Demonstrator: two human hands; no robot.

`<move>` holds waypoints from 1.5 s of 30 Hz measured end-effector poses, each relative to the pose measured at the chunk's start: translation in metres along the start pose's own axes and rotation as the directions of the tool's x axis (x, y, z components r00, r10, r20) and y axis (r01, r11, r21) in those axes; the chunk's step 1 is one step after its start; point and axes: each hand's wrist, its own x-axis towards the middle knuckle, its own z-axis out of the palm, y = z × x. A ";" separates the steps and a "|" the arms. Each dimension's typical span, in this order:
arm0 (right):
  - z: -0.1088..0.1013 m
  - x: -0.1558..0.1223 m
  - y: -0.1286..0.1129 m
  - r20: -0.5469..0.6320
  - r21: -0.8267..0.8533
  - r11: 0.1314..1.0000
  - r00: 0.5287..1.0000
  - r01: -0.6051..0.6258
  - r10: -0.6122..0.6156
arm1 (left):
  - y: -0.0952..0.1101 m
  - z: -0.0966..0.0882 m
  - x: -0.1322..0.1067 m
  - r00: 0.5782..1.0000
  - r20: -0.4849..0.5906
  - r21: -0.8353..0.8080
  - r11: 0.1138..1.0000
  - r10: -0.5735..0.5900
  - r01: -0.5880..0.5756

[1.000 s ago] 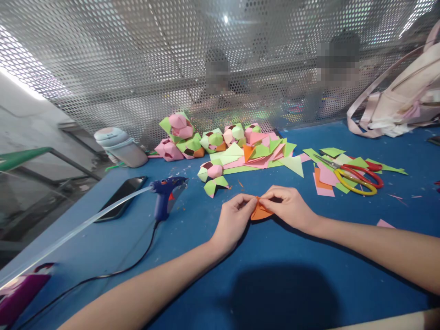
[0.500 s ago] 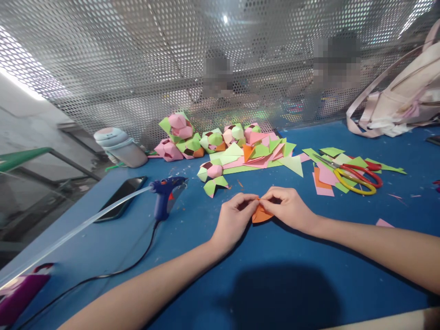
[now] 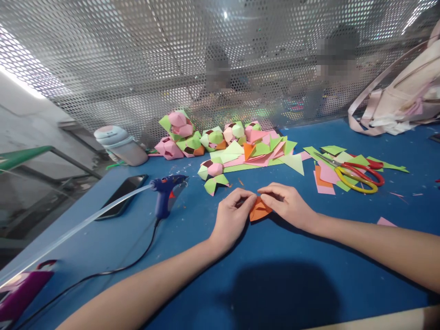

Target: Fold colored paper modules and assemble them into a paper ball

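A small folded orange paper point(image 3: 259, 210) lies on the blue table point(image 3: 275, 284) between my two hands. My left hand point(image 3: 232, 215) pinches its left edge with curled fingers. My right hand point(image 3: 287, 204) grips its right side, fingers bent over the top. Both hands rest low on the table. Part of the orange paper is hidden under my fingers.
A blue glue gun point(image 3: 165, 195) with a black cord lies left of my hands, beside a dark phone point(image 3: 122, 196). Folded pink and green paper shapes point(image 3: 192, 137) and loose paper pieces point(image 3: 264, 153) sit behind. Red and yellow scissors point(image 3: 359, 176) lie right. A perforated metal screen point(image 3: 172, 59) backs the table, people behind it.
Both hands stay on the orange paper and have shifted it slightly, with the fingers pressing lower onto it. Nothing else on the table has moved.
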 end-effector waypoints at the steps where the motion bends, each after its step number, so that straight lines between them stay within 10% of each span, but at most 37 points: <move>1: 0.000 0.000 0.000 0.002 -0.013 1.000 1.000 -0.017 0.017 | -0.001 0.000 0.001 1.000 -0.017 -0.003 1.000 -0.010 0.010; 45: -0.003 0.004 0.015 -0.005 -0.207 0.960 0.981 0.189 -0.194 | -0.011 -0.005 0.007 0.995 0.090 0.062 0.997 -0.048 0.042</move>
